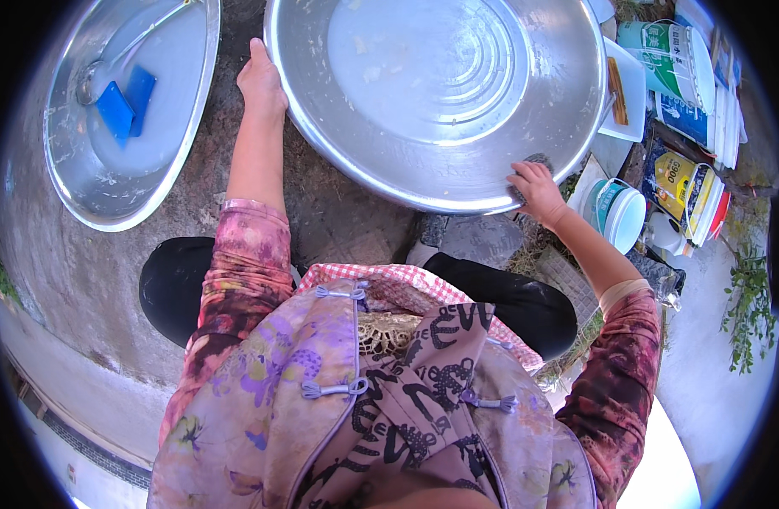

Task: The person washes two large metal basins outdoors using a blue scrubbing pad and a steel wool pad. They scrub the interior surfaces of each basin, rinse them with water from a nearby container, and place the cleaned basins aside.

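A large round metal basin (389, 168) lies tilted in front of me, with cloudy water and pale flakes over its ringed bottom. Its left rim is gripped by my left hand (262, 79). At the lower right of the basin, my right hand (537, 191) presses a dark scouring pad (539, 159) against the inner wall near the rim. The pad is mostly covered by my fingers.
To the left stands a second metal basin (77, 210) holding whitish water, a ladle (87, 83) and blue flat pieces (116, 111). Along the right are a white tub (628, 124), a teal-labelled bucket (626, 219), a yellow-labelled bucket (679, 184) and a green-labelled bucket (666, 54).
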Demonstrator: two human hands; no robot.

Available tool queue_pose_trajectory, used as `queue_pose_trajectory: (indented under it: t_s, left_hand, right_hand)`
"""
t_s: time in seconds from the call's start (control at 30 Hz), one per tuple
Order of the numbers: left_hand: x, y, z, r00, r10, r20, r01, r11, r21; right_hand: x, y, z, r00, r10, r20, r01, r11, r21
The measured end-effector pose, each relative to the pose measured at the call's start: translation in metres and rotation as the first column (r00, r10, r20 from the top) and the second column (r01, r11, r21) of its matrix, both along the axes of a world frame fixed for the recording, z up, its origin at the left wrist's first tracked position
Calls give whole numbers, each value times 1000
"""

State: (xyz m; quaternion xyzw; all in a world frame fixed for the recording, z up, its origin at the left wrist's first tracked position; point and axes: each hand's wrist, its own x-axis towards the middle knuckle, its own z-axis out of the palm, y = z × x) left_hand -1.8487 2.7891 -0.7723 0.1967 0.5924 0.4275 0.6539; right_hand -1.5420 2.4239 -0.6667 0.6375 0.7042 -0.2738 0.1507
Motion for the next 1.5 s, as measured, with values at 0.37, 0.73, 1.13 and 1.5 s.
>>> queue_pose_trajectory:
  t_s: [0.37, 0.73, 1.13, 1.5]
  left_hand:
    - [-2, 2, -3, 1000, -8, 7, 8, 1000, 22]
    - [-3, 7, -12, 1000, 11, 10, -11, 999, 48]
    - [-4, 6, -16, 1000, -13, 3, 12, 999, 47]
    - [-4, 7, -18, 999, -13, -39, 16, 998, 67]
  right_hand:
    - [-128, 70, -33, 733, -329, -596, 323, 939, -122]
    - [-97, 88, -56, 838, -434, -331, 288, 867, -406]
    - [-91, 97, -61, 792, -446, -417, 193, 830, -523]
    - [-83, 91, -69, 849, -353, -392, 152, 875, -459]
